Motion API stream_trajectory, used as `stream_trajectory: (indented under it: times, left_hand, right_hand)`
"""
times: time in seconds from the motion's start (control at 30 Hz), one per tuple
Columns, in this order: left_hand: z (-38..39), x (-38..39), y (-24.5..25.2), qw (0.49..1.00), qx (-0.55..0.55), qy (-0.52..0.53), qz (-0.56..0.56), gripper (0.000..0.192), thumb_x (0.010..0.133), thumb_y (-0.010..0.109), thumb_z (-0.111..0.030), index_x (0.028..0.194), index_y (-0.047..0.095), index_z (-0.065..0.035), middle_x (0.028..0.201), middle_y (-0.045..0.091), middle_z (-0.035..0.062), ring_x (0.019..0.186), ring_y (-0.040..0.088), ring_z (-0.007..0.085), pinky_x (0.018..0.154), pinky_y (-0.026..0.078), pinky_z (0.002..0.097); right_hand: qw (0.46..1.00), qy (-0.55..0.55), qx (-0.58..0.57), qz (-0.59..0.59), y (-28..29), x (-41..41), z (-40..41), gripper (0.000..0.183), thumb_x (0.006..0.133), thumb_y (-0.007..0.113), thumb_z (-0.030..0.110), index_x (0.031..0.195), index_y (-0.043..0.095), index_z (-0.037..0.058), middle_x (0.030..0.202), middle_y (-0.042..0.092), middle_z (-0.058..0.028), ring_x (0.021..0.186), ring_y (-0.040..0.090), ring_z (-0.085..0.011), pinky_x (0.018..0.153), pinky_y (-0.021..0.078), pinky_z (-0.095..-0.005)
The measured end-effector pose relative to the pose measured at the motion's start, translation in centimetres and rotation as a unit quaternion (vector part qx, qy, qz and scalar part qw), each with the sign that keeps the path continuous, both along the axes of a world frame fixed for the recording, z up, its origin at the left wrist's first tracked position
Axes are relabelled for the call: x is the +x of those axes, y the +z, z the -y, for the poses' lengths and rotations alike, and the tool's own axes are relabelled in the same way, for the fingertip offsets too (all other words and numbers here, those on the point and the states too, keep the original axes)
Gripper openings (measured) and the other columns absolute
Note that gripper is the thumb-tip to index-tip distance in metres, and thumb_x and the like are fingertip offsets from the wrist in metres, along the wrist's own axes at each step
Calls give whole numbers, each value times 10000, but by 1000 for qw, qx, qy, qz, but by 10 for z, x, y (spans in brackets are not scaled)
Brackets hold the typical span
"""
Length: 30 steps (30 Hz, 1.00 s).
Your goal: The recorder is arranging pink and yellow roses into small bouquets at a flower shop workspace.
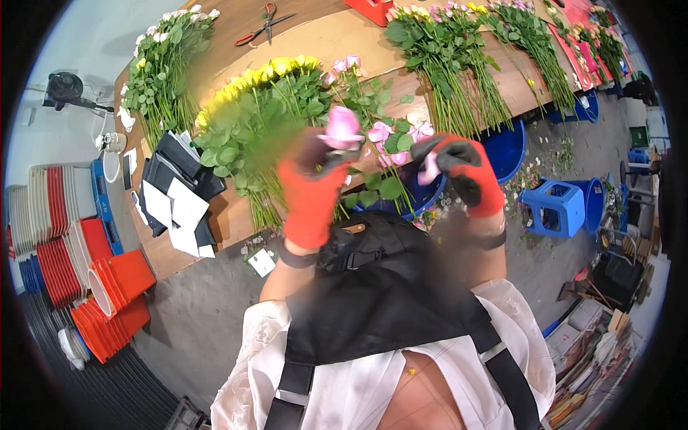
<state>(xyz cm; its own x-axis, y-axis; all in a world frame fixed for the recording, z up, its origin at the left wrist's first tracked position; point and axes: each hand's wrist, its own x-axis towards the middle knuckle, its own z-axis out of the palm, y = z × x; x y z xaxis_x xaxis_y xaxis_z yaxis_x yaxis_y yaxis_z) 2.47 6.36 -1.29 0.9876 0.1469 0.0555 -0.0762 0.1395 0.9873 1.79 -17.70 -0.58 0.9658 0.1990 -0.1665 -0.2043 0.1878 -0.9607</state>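
My left hand [314, 185], in a red and black work glove, grips a pink rose [342, 127] just under its bloom. The stem below is mostly hidden by the glove and blur. A loose pink petal [429, 171] is pinched in the fingers of my right hand [466, 172], gloved the same way and apart from the flower. Between and beyond the hands, more pink roses [382, 134] lie at the edge of the wooden table [231, 207]. Left of them is a row of yellow roses [263, 72], partly covered by my left hand.
Bundled roses [446, 64] lie at the table's back right, white roses [174, 70] at the left. Red-handled scissors [266, 26] rest behind. Black sleeves and white papers [185, 201] cover the left corner. Blue tubs [505, 150] and a blue stool [553, 207] stand on the floor.
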Motion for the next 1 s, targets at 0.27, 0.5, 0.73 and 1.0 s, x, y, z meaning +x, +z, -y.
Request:
stream_trajectory:
  times: [0.27,0.5,0.73,1.0]
  left_hand:
    - [-48,7,4,997,44,57,-3,232,946,586,-206,1100,631,-38,984,658,1,807,573,85,646,409,201]
    - [-73,10,-20,962,-215,158,-55,261,950,573,-201,1144,604,-28,913,618,24,648,482,88,523,354,219]
    - [-86,21,-34,994,1,105,1,317,974,522,-231,1184,597,-5,895,637,47,635,464,66,521,356,199]
    - [-54,37,-32,991,-95,69,-71,285,968,536,-235,1102,659,-16,942,695,54,650,526,84,603,420,234]
  right_hand:
    - [755,-28,-627,191,-196,5,-30,456,685,759,362,1018,605,91,885,619,-106,866,599,-312,761,456,-439]
    - [686,-10,-709,163,-261,31,-35,322,799,658,289,1044,564,102,910,617,-126,842,602,-351,729,471,-437]
    - [763,-138,-614,146,-206,39,-16,272,843,600,202,1083,587,75,939,642,-156,853,606,-370,732,468,-447]
    - [764,-174,-577,232,-151,22,-27,300,816,654,151,1089,584,47,995,591,-146,964,537,-348,863,398,-443]
